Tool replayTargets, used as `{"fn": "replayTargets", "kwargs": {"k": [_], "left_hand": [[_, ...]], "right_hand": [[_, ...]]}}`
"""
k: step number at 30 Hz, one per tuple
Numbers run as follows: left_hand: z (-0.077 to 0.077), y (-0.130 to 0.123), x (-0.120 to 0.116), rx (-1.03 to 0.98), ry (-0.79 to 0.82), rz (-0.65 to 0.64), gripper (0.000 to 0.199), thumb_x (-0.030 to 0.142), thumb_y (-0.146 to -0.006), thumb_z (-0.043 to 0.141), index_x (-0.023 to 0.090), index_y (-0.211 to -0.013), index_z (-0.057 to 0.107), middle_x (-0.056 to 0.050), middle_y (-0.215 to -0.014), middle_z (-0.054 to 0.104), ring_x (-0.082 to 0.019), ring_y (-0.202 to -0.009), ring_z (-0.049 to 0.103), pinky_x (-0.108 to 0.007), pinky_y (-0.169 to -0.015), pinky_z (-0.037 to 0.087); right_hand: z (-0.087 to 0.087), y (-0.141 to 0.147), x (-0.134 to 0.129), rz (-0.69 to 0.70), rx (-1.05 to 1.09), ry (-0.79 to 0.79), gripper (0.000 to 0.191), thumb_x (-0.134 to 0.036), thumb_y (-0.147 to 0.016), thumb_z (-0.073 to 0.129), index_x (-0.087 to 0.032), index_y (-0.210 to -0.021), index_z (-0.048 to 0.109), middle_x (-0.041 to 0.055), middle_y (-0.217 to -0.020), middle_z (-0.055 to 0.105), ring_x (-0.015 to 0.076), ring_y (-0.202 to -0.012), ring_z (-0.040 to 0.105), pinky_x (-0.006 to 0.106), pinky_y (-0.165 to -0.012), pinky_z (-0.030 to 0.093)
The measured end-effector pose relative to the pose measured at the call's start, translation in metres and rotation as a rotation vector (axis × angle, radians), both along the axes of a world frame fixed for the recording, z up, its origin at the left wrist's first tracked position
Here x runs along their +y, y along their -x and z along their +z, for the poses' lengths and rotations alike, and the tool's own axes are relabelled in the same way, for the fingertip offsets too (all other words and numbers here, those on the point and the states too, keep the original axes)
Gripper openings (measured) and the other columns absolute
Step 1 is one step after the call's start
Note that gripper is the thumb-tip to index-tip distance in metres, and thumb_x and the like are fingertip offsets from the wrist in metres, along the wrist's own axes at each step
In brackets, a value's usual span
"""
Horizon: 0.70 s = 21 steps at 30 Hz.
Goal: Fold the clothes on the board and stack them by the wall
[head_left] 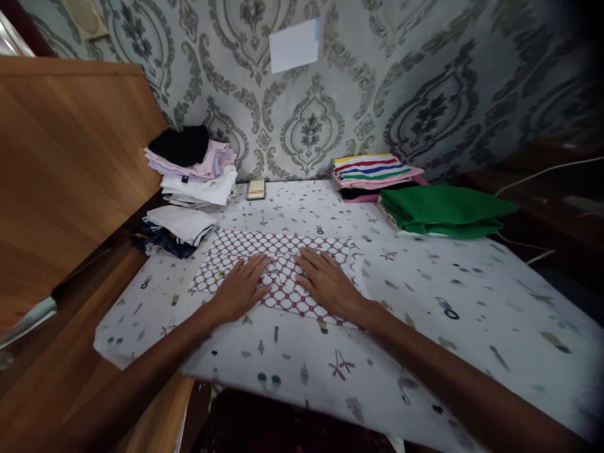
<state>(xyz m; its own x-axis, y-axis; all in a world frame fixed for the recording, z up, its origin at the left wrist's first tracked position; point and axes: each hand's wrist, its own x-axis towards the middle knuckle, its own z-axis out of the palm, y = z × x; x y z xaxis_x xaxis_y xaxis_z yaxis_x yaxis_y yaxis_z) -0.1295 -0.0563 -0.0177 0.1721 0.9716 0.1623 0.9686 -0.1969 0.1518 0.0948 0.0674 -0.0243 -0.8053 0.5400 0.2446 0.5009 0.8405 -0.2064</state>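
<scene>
A folded cloth (287,292) with a red and white lattice pattern lies flat on the table in front of me. My left hand (243,286) rests palm down on its left half, fingers spread. On the right half lies my right hand (328,283), also flat with its fingers stretched out. Neither hand grips the cloth; both press on its top. What kind of garment or cloth it is cannot be told.
Folded clothes are stacked at the back left, a white pile (201,185) with a smaller pile (182,223) before it. At the back right are a striped garment (370,167) and a green cloth (446,211). A small card (256,189) lies near the wall. A wooden panel (75,170) stands left.
</scene>
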Motion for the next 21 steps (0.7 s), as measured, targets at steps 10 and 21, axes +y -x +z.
{"fn": "replayTargets", "kwargs": {"k": [10, 21], "left_hand": [[-0.001, 0.057, -0.056, 0.071, 0.041, 0.125, 0.064, 0.055, -0.103, 0.028, 0.019, -0.156, 0.028, -0.014, -0.161, 0.034, -0.024, -0.152, 0.024, -0.053, -0.122, 0.020], [0.013, 0.111, -0.060, -0.266, -0.051, 0.373, 0.055, 0.050, -0.099, 0.036, 0.016, -0.140, 0.049, -0.017, -0.145, 0.053, -0.027, -0.134, 0.051, -0.044, -0.109, 0.043]], "right_hand": [[0.003, -0.004, -0.001, 0.040, -0.022, -0.004, 0.048, -0.040, -0.103, 0.037, -0.019, -0.144, 0.051, 0.0160, -0.155, 0.044, 0.0294, -0.147, 0.036, 0.055, -0.117, 0.033], [0.018, 0.010, -0.014, 0.045, 0.039, 0.017, 0.038, -0.032, -0.099, 0.046, -0.018, -0.132, 0.060, 0.0185, -0.151, 0.048, 0.0328, -0.145, 0.037, 0.057, -0.114, 0.036]]}}
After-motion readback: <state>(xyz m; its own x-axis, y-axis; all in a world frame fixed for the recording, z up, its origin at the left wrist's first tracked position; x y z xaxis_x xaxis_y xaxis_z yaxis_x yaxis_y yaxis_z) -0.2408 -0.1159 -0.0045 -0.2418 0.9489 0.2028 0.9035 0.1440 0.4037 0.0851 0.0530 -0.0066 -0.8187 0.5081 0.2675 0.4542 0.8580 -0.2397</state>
